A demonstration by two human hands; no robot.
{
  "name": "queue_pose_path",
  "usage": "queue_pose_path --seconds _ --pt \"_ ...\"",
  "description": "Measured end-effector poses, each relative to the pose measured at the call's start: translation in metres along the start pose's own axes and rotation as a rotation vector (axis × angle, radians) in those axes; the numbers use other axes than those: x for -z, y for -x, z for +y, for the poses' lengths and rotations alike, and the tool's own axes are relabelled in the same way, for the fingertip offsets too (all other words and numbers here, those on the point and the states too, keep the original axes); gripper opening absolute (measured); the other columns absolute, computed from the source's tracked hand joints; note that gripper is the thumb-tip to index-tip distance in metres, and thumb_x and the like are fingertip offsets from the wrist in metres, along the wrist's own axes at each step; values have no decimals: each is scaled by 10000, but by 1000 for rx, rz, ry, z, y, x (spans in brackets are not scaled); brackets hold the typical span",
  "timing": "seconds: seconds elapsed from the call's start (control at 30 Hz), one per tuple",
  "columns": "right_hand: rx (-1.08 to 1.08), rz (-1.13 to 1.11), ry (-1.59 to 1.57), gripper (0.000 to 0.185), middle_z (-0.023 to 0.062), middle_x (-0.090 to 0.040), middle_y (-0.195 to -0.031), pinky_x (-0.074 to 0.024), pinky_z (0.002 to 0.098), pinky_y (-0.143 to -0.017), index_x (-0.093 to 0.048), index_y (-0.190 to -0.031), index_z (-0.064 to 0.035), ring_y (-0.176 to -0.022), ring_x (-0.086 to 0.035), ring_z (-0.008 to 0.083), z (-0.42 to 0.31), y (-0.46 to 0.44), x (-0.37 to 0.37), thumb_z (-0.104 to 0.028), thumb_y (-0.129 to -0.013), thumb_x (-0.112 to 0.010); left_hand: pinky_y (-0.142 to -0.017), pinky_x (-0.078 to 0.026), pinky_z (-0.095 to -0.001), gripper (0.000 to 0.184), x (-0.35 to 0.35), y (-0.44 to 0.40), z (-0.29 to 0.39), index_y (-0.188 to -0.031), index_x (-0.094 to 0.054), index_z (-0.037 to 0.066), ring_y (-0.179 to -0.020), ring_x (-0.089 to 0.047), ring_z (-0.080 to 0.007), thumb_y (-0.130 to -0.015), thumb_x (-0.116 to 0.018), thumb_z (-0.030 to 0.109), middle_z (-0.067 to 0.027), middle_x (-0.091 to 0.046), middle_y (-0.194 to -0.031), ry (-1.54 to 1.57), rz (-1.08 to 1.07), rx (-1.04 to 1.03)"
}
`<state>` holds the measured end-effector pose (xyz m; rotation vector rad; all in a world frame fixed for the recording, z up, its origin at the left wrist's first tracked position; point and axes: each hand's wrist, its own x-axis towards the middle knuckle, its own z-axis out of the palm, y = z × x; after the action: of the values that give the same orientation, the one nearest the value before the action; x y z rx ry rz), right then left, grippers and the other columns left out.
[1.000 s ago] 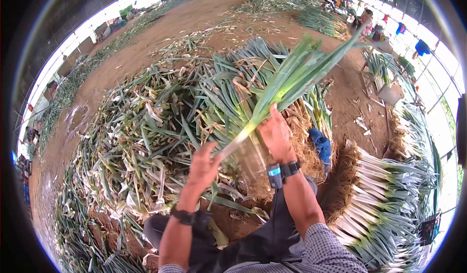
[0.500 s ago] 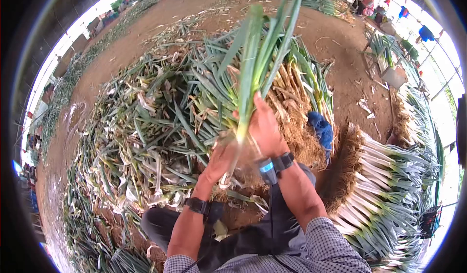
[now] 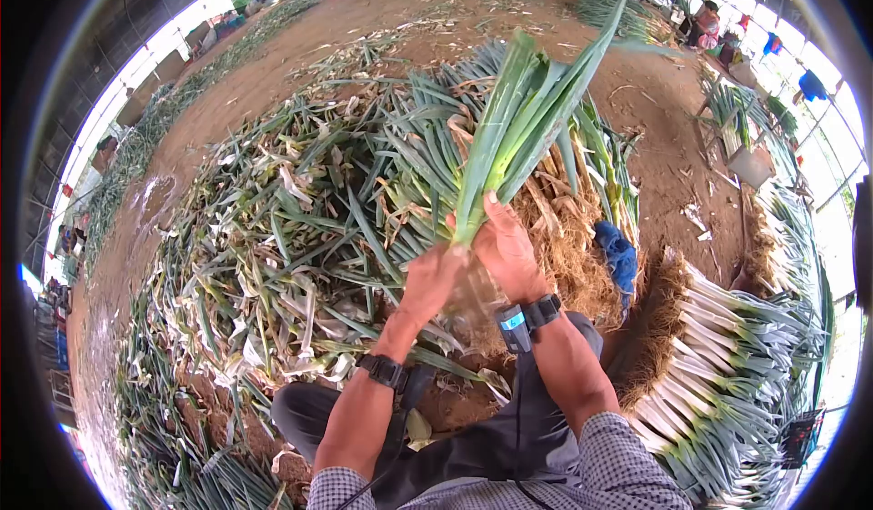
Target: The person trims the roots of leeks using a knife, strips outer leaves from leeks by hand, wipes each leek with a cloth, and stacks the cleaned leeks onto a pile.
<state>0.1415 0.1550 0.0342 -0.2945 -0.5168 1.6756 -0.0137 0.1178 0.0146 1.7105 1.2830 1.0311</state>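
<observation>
A leek (image 3: 509, 137) with broad green leaves points up and away from me, tilted to the right. My right hand (image 3: 507, 254) is closed around its stalk, thumb lying along the stalk. Lower and to the left, my left hand (image 3: 433, 281) closes on the stalk's lower part, its fingers partly hidden. A pale blur below the hands obscures the root end. Behind the leek lies a heap of untrimmed leeks with brown, stringy roots (image 3: 564, 215). To the left spreads a large pile of stripped leaves (image 3: 282, 228).
Cleaned leeks (image 3: 705, 342) lie in a row on my right, roots toward me. A blue cloth (image 3: 617, 255) rests against the untrimmed heap. Brown soil (image 3: 668, 137) stretches beyond. A person (image 3: 705, 24) is far off at upper right. My legs (image 3: 455, 446) are below.
The leek has tilted further right and its leaves have spread. Its pale lower end, visible earlier below my hands, is now blurred or covered. My hands have moved slightly right.
</observation>
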Motion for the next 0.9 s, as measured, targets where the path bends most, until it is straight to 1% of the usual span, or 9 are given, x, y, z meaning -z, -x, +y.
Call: queue_pose_path --seconds 0.13,0.23,0.33,0.43,0.57,0.63,0.77,0.83,0.9 --pt "-22 -77 -19 290 72 -689 -980 -563 450 -920 -613 -1144 -27 -875 -679 205 1 -1 0 -269 -986 -619 -555 -398 -271 450 -2 -5 -9 -987 -661 4 -611 -492 -95 -1049 -467 405 -4 -576 -678 425 -47 410" --pt "-22 -60 15 299 89 -687 -976 -562 434 -905 -616 -1110 -18 -870 -679 216 4 -3 1 -294 -998 -597 -568 -395 -283 478 3 2 -1 -916 -636 13 -618 -474 -108 -1052 -446 430 -4 -576 -687 420 -1 406" --pt "-51 38 272 415 107 -674 -959 -522 383 -818 -584 -1130 -10 -892 -643 215 0 5 -7 -400 -1036 -478 -643 -422 -370 466 -9 2 9 -1019 -607 -27 -738 -486 -153 -1039 -458 414 -62 -561 -769 64 63 -110" --pt "83 -39 80 404 137 -608 -1152 -552 494 -897 -519 -1264 -12 -1057 -617 267 1 -5 -9 -243 -954 -640 -632 -430 -350 480 -21 -12 -2 -1004 -621 -30 -705 -493 -153 -1044 -440 412 -71 -569 -735 83 142 -79" --pt "8 -36 29 390 125 -628 -1067 -561 451 -902 -534 -1225 -4 -986 -642 255 -3 0 -10 -293 -976 -614 -430 -460 -310 566 -9 -6 -2 -898 -630 8 -493 -599 -194 -1054 -361 481 -104 -661 -710 540 -46 390" --pt "-144 19 -1 372 127 -648 -971 -554 446 -924 -576 -1145 0 -943 -658 262 -13 9 -19 -334 -984 -607 -474 -479 -296 574 -3 4 -3 -940 -634 7 -530 -609 -184 -1057 -345 488 -98 -660 -723 723 -132 528" --pt "-57 -90 -27 402 143 -663 -945 -540 462 -917 -605 -1123 0 -938 -656 265 -18 -5 -7 -376 -979 -604 -496 -434 -237 424 16 28 16 -1034 -616 31 -553 -563 -89 -1036 -482 434 -31 -637 -727 542 -423 134" --pt "-84 -100 1 471 139 -665 -973 -534 435 -899 -598 -1121 -2 -926 -652 263 -22 0 -14 -454 -1009 -525 -500 -399 -222 303 13 31 24 -1049 -631 16 -568 -527 -49 -1014 -574 312 6 -613 -725 402 -222 172" --pt "-117 -11 142 496 123 -666 -970 -535 381 -875 -590 -1135 11 -931 -646 225 -21 9 -10 -462 -1027 -487 -553 -419 -230 264 0 29 19 -1118 -621 -1 -622 -554 -65 -985 -623 228 -7 -616 -735 99 18 -124"
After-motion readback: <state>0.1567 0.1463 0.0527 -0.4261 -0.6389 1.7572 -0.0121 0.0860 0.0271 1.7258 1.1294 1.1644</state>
